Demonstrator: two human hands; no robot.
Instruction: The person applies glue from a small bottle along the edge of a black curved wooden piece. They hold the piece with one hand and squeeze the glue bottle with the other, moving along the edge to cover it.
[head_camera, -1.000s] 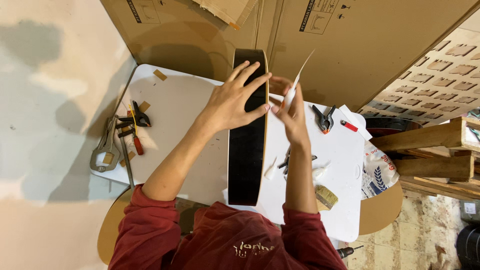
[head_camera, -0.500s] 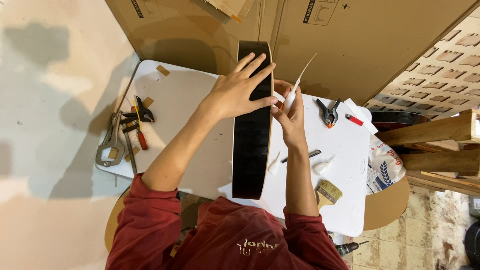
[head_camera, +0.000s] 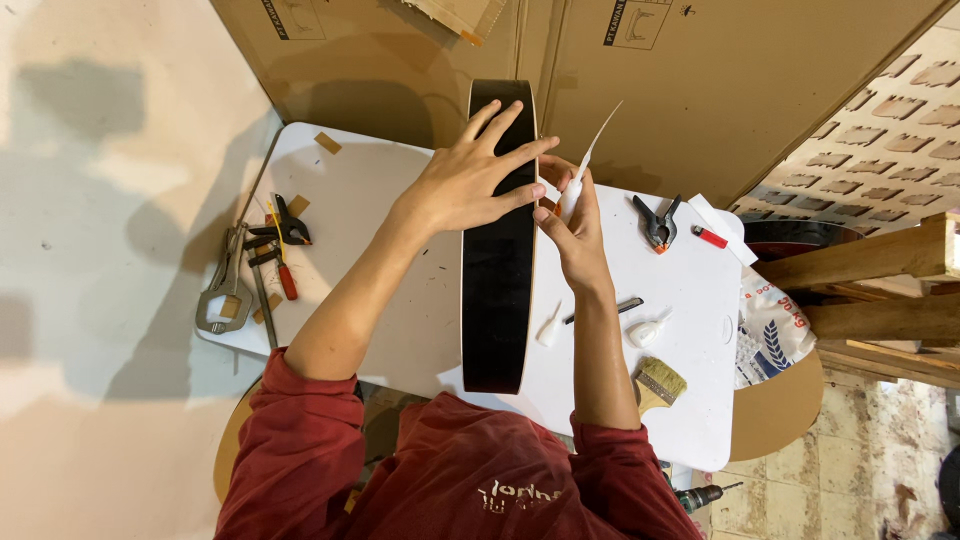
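A black guitar body (head_camera: 496, 300) stands on its edge on the white table (head_camera: 360, 215), its glossy side facing up. My left hand (head_camera: 470, 175) lies spread flat across the far part of that side, fingers apart. My right hand (head_camera: 572, 230) is just right of the body's pale edge and grips a small white glue bottle (head_camera: 570, 200) with its tip against the edge. A thin white strip (head_camera: 598, 135) rises from the same spot, up and to the right.
Left on the table: locking pliers (head_camera: 222, 295), a black spring clamp (head_camera: 285, 225), a red-handled tool (head_camera: 283, 280). Right: another spring clamp (head_camera: 655, 225), a red lighter (head_camera: 708, 237), two small white bottles (head_camera: 645, 330), a brush (head_camera: 655, 385). Cardboard boxes (head_camera: 700, 90) stand behind; wood beams (head_camera: 870, 265) at right.
My right hand with the bottle has shifted slightly along the body's edge. The left hand stays pressed on the side; the view has moved a little.
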